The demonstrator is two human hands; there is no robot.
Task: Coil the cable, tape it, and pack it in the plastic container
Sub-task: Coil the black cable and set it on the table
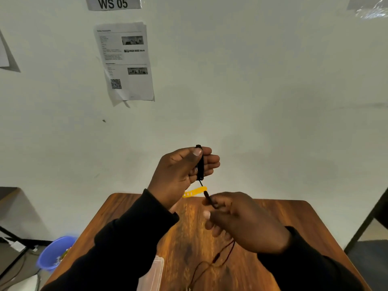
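A person's left hand, raised above the far edge of a wooden table, pinches a small black cable coil between thumb and curled fingers; the right hand, blurred, closes its fingertips on the cable's loose end just below; a thin reddish wire trails over the tabletop; a yellow strip lies at the far edge; a clear plastic container sits near the left edge.

Head view, facing wall, close above table; edges perhaps warped
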